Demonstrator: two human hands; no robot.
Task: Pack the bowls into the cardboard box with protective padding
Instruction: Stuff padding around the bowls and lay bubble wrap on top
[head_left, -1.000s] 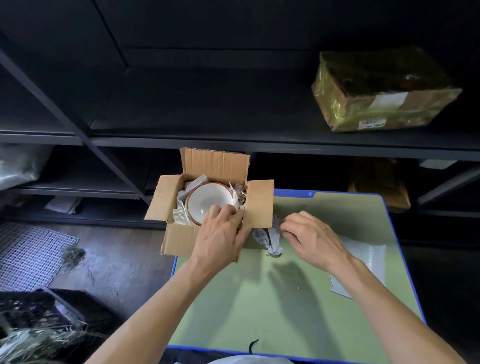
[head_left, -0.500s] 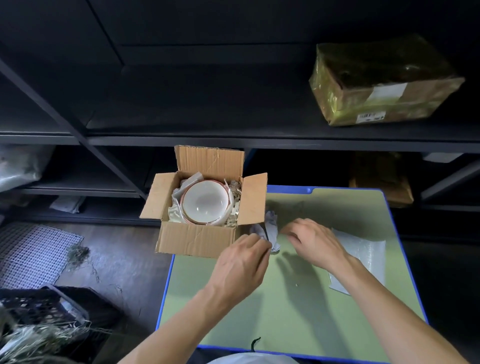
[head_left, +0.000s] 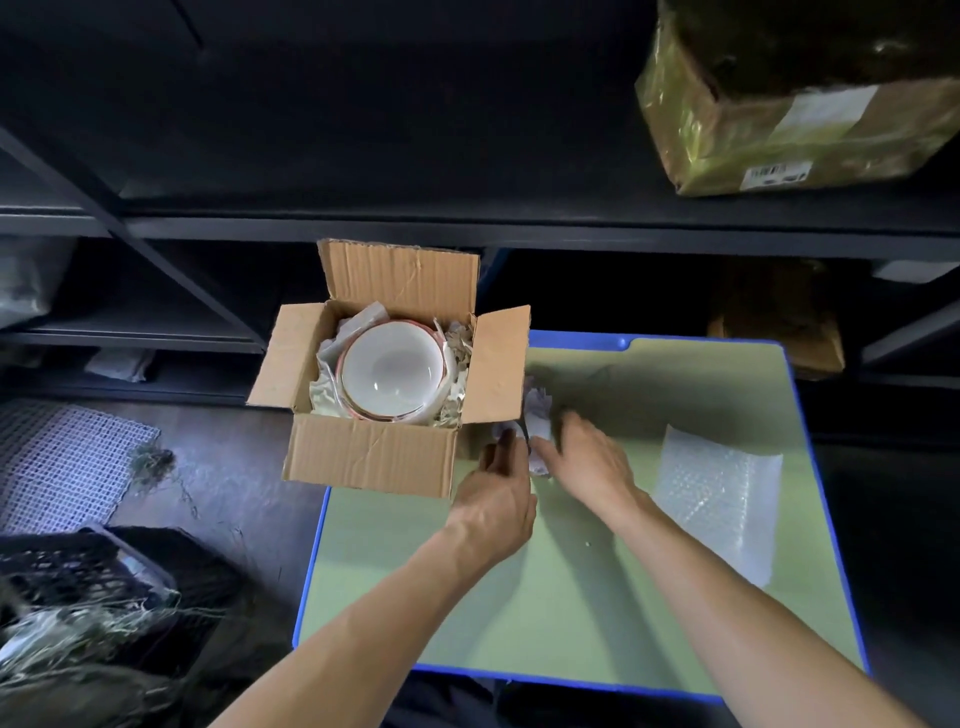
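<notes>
The task looks partly done. One round white bowl with a thin reddish rim (head_left: 392, 366) already sits in the open brown cardboard box (head_left: 371, 457), which stands just to the left of the left hand (head_left: 498, 483) and a little beyond it. White wrapping paper and pale shredded filling (head_left: 458, 349) lie around the bowl on its sides. Whether more bowls lie under it I cannot tell.

Both hands meet at a crumpled wad of white paper (head_left: 537, 410), which lies on the green table top with a blue border (head_left: 519, 597), close to the right flap of the box. The right hand (head_left: 587, 457) has its fingers bent over the wad and seems to grip it, though it is blurred. The left hand touches the wad from the other side; I cannot tell if it pinches it.

A flat sheet of clear bubble wrap (head_left: 719, 499) waits near the right hand, on its right side. I judge that padding on top and closing the flaps are left.
</notes>
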